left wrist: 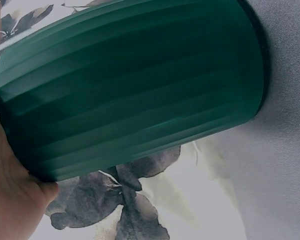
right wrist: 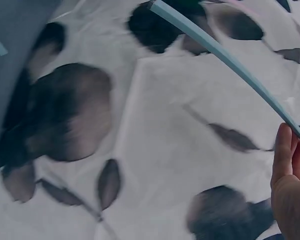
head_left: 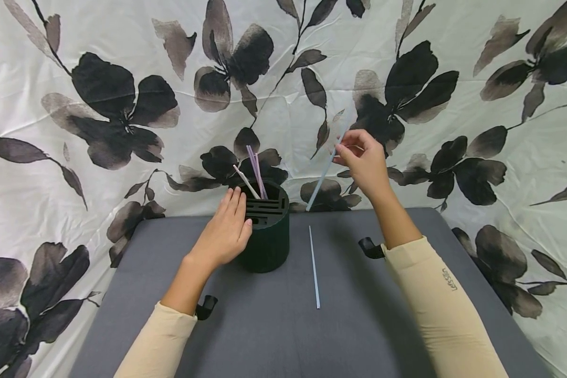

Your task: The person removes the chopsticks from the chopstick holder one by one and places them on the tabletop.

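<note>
A dark green ribbed round holder (head_left: 264,247) with a slotted top stands at the back of the table. Purple straws (head_left: 256,170) and a whitish straw (head_left: 247,181) stick up from its open rear part. My left hand (head_left: 224,228) rests on the holder's left rim with straight fingers; the left wrist view shows the holder's ribbed side (left wrist: 135,90). Right of the holder and above the table, my right hand (head_left: 366,163) pinches a light blue straw (head_left: 321,181) near its upper end, tilted with its lower end toward the holder. A second light blue straw (head_left: 314,268) lies on the table.
The grey table (head_left: 274,336) has its far edge just behind the holder. A white cloth with dark flowers (head_left: 283,105) hangs behind and at both sides. Black wrist-mounted pieces (head_left: 370,248) stick out by the sleeves.
</note>
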{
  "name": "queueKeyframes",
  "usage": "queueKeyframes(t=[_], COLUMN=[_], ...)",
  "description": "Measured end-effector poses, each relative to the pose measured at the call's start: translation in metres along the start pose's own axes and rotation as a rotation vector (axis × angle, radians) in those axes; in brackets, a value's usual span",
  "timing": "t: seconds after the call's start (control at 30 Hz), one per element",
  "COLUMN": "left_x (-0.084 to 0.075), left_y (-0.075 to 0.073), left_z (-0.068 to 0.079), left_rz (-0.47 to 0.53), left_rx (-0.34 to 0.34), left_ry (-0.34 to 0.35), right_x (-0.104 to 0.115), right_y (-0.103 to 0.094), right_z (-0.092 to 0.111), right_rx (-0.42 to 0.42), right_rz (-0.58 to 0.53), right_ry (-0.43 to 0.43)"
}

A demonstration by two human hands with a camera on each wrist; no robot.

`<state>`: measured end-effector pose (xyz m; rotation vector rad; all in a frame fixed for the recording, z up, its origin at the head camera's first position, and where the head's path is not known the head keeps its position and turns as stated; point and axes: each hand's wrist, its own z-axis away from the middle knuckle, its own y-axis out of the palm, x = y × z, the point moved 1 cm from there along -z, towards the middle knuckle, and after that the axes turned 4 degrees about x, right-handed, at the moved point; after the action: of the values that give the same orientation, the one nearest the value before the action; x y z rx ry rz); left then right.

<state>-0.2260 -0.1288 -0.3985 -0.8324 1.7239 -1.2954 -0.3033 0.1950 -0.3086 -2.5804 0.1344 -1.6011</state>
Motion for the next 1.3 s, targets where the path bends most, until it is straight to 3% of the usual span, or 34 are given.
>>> queueKeyframes(t=[0.3, 0.6, 0.73, 0.97, 1.3], left_x=[-0.003, -0.003, -0.004, -0.003, 0.0], left_y=[0.0, 0.002, 0.004, 0.004, 0.005], left_z=[0.001, -0.012, -0.016, -0.018, -0.023], left_rz=[0.013, 0.011, 0.01, 0.004, 0.015], left_rx=[-0.008, -0.013, -0.002, -0.013, -0.02], left_ry=[-0.003, -0.028, -0.045, -0.044, -0.028], right_x=[-0.046, -0.101, -0.117, -0.162, -0.192], right_y=[-0.023, -0.032, -0.033, -0.032, -0.024], right_z=[0.025, 0.028, 0.031, 0.04, 0.064], right_rx=[0.046, 0.127, 0.19, 0.25, 0.297], right_rz=[0.089, 0.194, 0.195, 0.217, 0.124], right_ry=[0.069, 0.15, 0.197, 0.287, 0.447])
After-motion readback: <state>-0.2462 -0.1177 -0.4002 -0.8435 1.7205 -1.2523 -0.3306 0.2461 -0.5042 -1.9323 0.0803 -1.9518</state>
